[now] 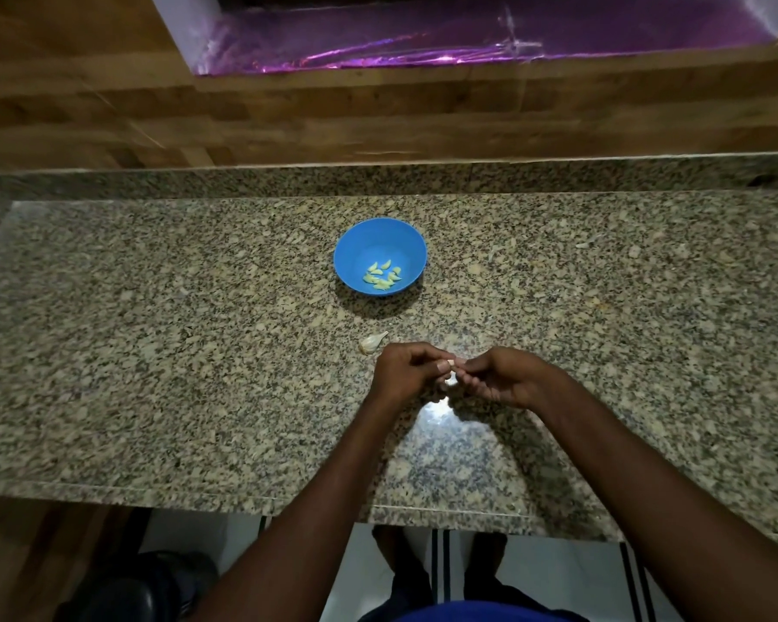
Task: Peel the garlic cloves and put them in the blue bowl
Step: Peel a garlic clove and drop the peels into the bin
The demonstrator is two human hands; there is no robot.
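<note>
peeling stage, head view. left hand (405, 372) and right hand (499, 374) meet fingertip to fingertip low over the granite counter (153, 329), both pinching one garlic clove (452, 372) between them; holding it from two sides probably lets one hand steady it while the other picks at the skin. blue bowl (355, 244) stands further back on the counter, apart from the hands but likely within easy reach for dropping, and already holds a small heap of peeled cloves (383, 277). a pale garlic piece (371, 343), apparently unpeeled, lies on the counter just beside the left hand, kept close as the likely next item. most of the held clove is covered by the fingers, so how much skin remains cannot be told; loose skins are hard to separate from the speckled stone.
</note>
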